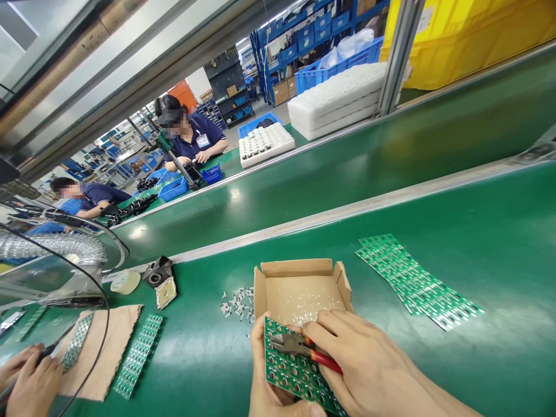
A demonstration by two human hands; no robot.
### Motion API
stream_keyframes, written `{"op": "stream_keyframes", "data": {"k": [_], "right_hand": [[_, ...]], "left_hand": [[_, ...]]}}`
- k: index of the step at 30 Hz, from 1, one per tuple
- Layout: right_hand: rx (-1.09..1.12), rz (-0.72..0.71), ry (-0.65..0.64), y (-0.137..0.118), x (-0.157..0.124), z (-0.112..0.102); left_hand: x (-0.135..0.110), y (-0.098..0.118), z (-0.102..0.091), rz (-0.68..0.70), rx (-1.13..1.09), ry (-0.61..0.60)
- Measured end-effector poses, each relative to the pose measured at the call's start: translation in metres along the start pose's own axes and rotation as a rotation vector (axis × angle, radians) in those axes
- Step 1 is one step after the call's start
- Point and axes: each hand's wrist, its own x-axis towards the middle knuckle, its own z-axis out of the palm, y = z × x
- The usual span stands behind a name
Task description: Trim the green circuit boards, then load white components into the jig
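Observation:
My left hand [273, 394] grips a green circuit board panel [291, 370] from below and the left, over the near edge of an open cardboard box [299, 289]. My right hand [373, 370] is closed around red-handled cutting pliers [299, 346], whose jaws rest on the panel's upper part. Small clear-white bits lie in the box. A stack of green board panels [412, 281] lies fanned out to the right of the box.
White small parts [238, 302] are scattered left of the box. A neighbour's hands [26, 376] hold a tool over a board strip [77, 341] on brown cloth [104, 353]; another strip [139, 354] lies beside. Silver duct [52, 246], tape roll [125, 281]. Two workers sit across the green conveyor [391, 168].

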Motion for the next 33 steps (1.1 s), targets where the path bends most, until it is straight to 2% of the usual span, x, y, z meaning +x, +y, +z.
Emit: {"op": "stream_keyframes", "data": {"k": [4, 6, 7, 9, 10, 11, 12, 13, 15, 16, 18, 21, 23, 24, 26, 29, 33], "right_hand": [[-0.001, 0.015, -0.016, 0.000, 0.000, -0.001], [0.018, 0.031, -0.041, 0.000, 0.000, -0.003], [0.026, 0.039, -0.049, 0.001, 0.000, -0.005], [0.041, 0.045, -0.051, 0.001, 0.000, -0.008], [0.048, 0.041, -0.046, 0.001, 0.000, -0.010], [0.056, 0.033, -0.043, 0.001, 0.000, -0.011], [0.062, 0.024, -0.040, 0.001, 0.001, -0.011], [0.069, 0.015, -0.041, 0.002, 0.001, -0.011], [0.076, 0.008, -0.042, 0.002, 0.001, -0.010], [0.077, 0.008, -0.045, 0.002, 0.000, -0.009], [0.079, 0.010, -0.055, 0.003, -0.001, -0.008], [0.068, 0.010, -0.060, 0.002, -0.001, -0.007], [0.059, 0.004, -0.048, 0.002, -0.001, -0.007], [0.054, 0.001, -0.043, 0.001, -0.001, -0.008], [0.049, -0.005, -0.043, 0.001, -0.002, -0.007], [0.052, -0.009, -0.064, 0.001, -0.003, -0.006], [0.063, 0.003, -0.081, 0.001, -0.002, -0.005]], "left_hand": [[-0.014, -0.024, -0.008, -0.010, 0.052, 0.036], [-0.018, -0.019, 0.000, 0.037, 0.086, 0.122], [-0.018, -0.009, 0.007, 0.090, 0.094, 0.188], [-0.009, 0.025, 0.030, 0.169, 0.050, 0.257], [-0.001, 0.048, 0.044, 0.200, -0.030, 0.236], [0.009, 0.071, 0.060, 0.134, -0.130, 0.107], [0.019, 0.095, 0.078, 0.059, -0.253, -0.013], [0.029, 0.116, 0.098, 0.053, -0.296, -0.085], [0.044, 0.145, 0.145, 0.021, -0.360, -0.157], [0.047, 0.152, 0.174, 0.008, -0.377, -0.182], [0.045, 0.154, 0.242, -0.030, -0.412, -0.231], [0.030, 0.137, 0.342, -0.089, -0.521, -0.232], [0.021, 0.123, 0.388, -0.100, -0.589, -0.210], [0.018, 0.117, 0.401, -0.104, -0.628, -0.194], [0.014, 0.109, 0.413, -0.115, -0.700, -0.162], [0.013, 0.103, 0.412, -0.137, -0.760, -0.141], [0.014, 0.107, 0.413, -0.149, -0.928, -0.114]]}}
